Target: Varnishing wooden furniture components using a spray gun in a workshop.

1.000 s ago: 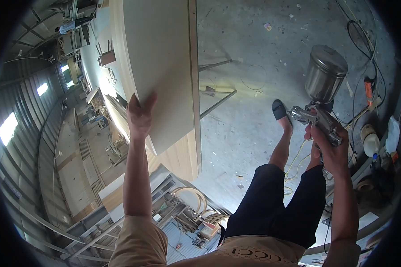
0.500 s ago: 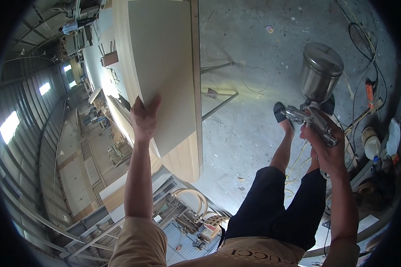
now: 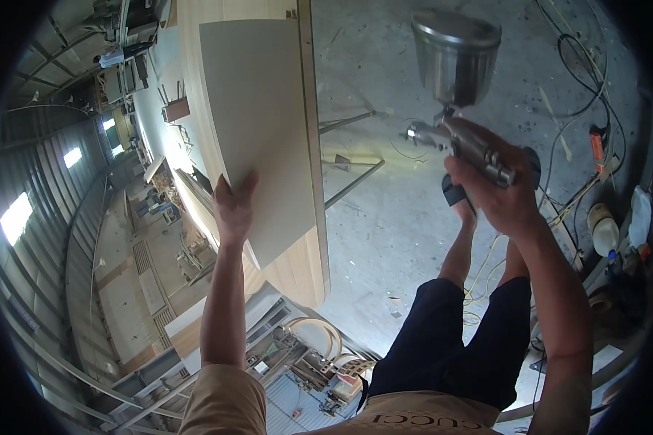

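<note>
My left hand [image 3: 235, 210] grips the left edge of a flat grey panel [image 3: 261, 130], its fingers curled at the edge. The panel lies on a pale wood-grain board [image 3: 297, 272] that shows past its near end and left side. In my right hand [image 3: 506, 181] is a spray gun [image 3: 479, 148], the fingers wrapped round its handle. A shiny metal cup [image 3: 457, 61] with a lid sits upright on top of the gun. The gun's nozzle points left toward the panel, with a gap between them. My fingers partly hide the handle and trigger.
Metal support legs [image 3: 355, 185] stick out under the board's right side. Hoses [image 3: 595, 94] lie on the speckled concrete floor [image 3: 384, 246], near an orange-handled tool [image 3: 597, 148] and a white bottle [image 3: 604, 235]. A small brown stool [image 3: 175, 109] stands far left.
My right hand has carried the spray gun farther away and to the left, closer to the panel. The panel and my left hand sit slightly lower in view, and the panel's far edge now shows.
</note>
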Demonstrator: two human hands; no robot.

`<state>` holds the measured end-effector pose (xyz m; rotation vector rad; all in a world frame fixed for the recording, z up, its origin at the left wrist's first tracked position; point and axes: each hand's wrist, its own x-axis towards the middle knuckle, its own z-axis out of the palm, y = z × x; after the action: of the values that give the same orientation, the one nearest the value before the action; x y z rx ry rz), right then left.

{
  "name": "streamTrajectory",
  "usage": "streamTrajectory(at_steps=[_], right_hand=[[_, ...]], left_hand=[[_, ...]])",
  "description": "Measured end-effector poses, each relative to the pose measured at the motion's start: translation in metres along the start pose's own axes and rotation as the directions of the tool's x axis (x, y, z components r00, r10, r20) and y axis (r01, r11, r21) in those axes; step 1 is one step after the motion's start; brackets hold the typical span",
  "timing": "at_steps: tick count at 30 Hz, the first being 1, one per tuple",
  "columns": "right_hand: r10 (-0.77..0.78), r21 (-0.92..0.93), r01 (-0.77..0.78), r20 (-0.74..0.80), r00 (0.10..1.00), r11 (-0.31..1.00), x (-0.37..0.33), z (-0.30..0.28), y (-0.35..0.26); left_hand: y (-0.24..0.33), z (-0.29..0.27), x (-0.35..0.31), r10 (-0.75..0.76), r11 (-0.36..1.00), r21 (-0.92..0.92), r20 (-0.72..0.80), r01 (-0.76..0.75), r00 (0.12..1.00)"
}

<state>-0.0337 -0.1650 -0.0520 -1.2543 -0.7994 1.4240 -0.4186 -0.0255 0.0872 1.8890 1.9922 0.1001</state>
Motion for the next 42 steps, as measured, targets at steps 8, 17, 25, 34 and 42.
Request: streamTrajectory(at_steps=[8, 17, 25, 34, 42], right_hand=[[-0.032, 0.060, 0.039, -0.129, 0.991, 0.997, 0.050, -0.016, -0.021], [-0.104, -0.043, 0.096, -0.241, 0.965, 0.994, 0.068, -0.026, -0.025], [-0.020, 0.002, 0.020, -0.084, 0.996, 1.000, 0.033, -0.023, -0.021], [-0.016, 0.059, 0.022, -0.085, 0.996, 0.998, 0.033, -0.028, -0.019], [-0.092, -0.034, 0.086, -0.243, 0.966, 0.996, 0.065, -0.036, -0.027]], left_hand=[[0.000, 0.000, -0.001, -0.003, 1.000, 0.013, -0.003, 0.003, 1.000], [0.005, 0.002, 0.000, 0.016, 1.000, 0.022, 0.002, -0.016, 1.000], [0.009, 0.002, -0.001, -0.006, 1.000, 0.015, -0.001, 0.006, 1.000], [0.016, 0.004, -0.002, 0.003, 1.000, 0.019, -0.010, -0.003, 1.000], [0.006, 0.000, -0.001, -0.061, 0.998, -0.023, 0.033, 0.062, 0.998]])
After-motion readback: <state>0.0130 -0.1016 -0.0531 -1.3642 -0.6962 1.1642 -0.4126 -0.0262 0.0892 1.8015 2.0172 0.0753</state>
